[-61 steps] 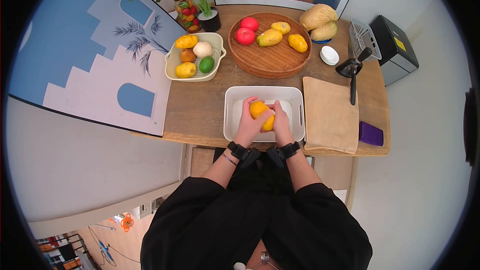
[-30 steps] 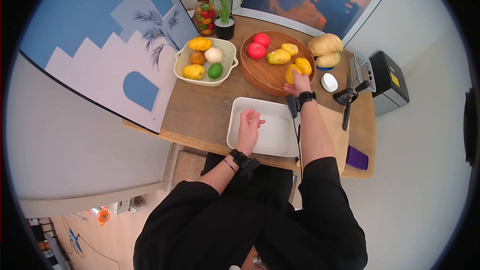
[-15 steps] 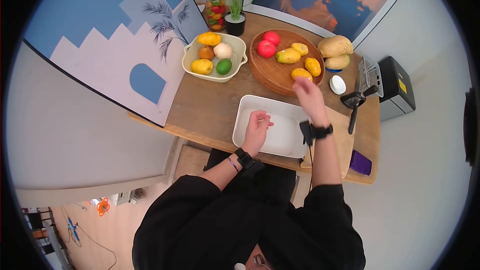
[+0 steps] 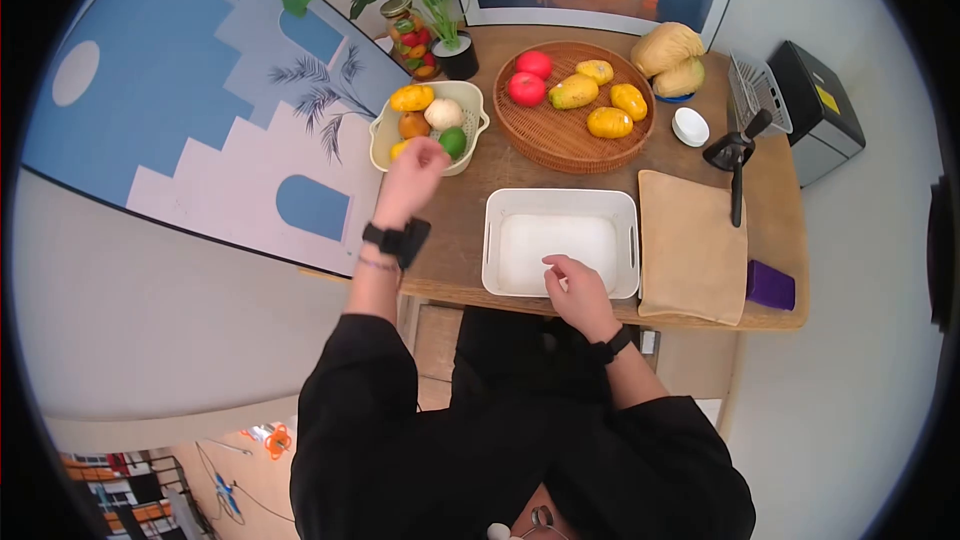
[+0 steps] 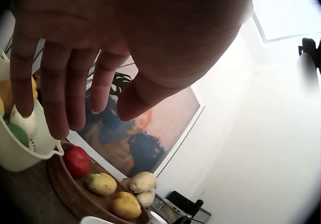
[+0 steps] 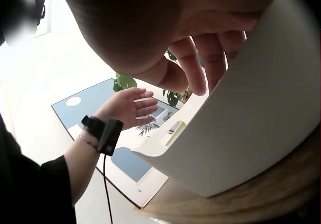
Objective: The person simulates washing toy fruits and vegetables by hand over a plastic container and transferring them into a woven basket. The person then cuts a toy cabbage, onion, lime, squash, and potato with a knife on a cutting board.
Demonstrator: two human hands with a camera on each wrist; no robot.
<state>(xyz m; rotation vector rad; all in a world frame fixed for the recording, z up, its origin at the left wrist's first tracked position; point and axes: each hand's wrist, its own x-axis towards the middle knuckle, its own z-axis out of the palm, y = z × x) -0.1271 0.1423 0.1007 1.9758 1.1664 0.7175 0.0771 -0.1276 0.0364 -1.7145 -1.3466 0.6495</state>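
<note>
My left hand (image 4: 410, 180) is raised at the front of a cream basket (image 4: 378, 152), its fingers loosely spread and holding nothing. In the basket lie a long yellow fruit (image 4: 411, 98), a brown round fruit (image 4: 413, 125), a whitish round one (image 4: 444, 114) and a green one (image 4: 453, 143). Another yellow fruit (image 4: 399, 149) is partly hidden behind that hand. My right hand (image 4: 582, 298), relaxed and without anything in it, hovers over the near side of a white bin (image 4: 495, 240). The bin's wall (image 6: 251, 108) fills much of the right wrist view.
Behind the bin sits a round wicker tray (image 4: 560, 152) with two red fruits (image 4: 526, 89) and several yellow ones (image 4: 609, 122). To the right are a tan cloth (image 4: 692, 250), a black hand press (image 4: 732, 152), a white bowl (image 4: 690, 127) and a purple block (image 4: 771, 285).
My right hand set a yellow fruit in the wicker tray, let go of it and came back to the bin. My left hand moved from the bin leftward to the cream basket.
</note>
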